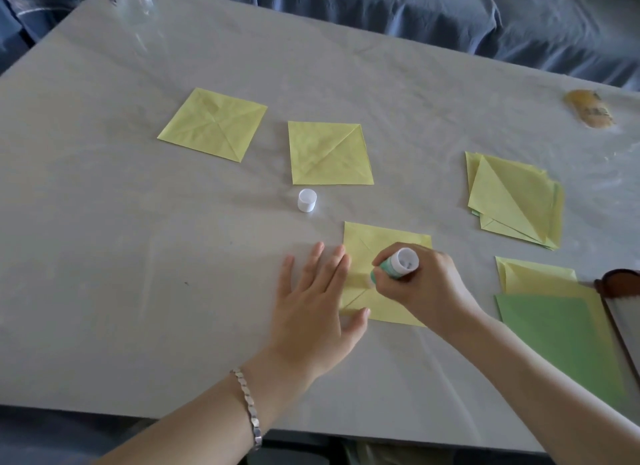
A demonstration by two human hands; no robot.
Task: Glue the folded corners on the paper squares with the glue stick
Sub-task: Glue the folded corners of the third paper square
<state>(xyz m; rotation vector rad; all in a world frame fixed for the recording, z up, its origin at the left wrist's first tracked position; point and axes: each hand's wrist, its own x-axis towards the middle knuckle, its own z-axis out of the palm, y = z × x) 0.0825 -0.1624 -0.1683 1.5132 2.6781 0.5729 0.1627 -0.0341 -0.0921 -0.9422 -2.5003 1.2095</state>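
Observation:
A yellow folded paper square (384,237) lies on the table in front of me. My right hand (426,284) grips the green-and-white glue stick (398,263), its tip down on the left part of that square. My left hand (315,298) lies flat with straight fingers, its fingertips and thumb holding down the square's left edge. Two more folded yellow squares rest farther back, one (213,123) at the left and one (329,152) beside it. The white glue cap (307,200) stands between them and me.
A stack of folded yellow squares (516,201) sits at the right. Nearer, yellow sheets (533,274) and a green sheet (561,329) overlap beside a brown case (620,291). A clear bottle (133,0) stands far left. A brownish object (588,109) lies far right.

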